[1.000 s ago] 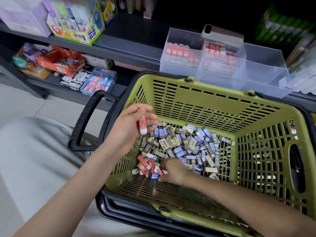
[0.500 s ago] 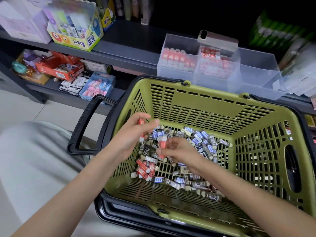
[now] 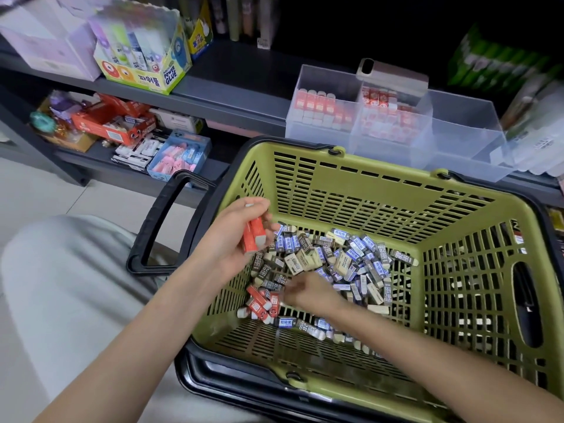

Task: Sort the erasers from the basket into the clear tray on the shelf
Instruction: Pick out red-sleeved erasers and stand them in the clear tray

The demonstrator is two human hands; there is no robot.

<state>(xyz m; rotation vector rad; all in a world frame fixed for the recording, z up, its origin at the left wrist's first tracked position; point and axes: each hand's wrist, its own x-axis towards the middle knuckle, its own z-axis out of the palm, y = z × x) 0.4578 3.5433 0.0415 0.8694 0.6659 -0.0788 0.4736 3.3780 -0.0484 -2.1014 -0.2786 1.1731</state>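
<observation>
**Right hand dropping back into the pile**

Since half a second ago the right hand [image 3: 308, 293] is coming down away from the left hand [image 3: 225, 242], which is gripping two red erasers [image 3: 254, 236] at centre-left. Loose red erasers [image 3: 259, 302] are lying slantwise in the basket [image 3: 366, 164], just left of the right hand's blurred fingers; whether they are pinching anything I cannot tell. The clear tray [image 3: 467, 141] is waiting at upper right. "POWER GLUE" is showing on the glue box [image 3: 143, 68], "2B" on the dark erasers [image 3: 266, 271].

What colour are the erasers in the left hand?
The erasers have red sleeves with white ends; head view.
</observation>
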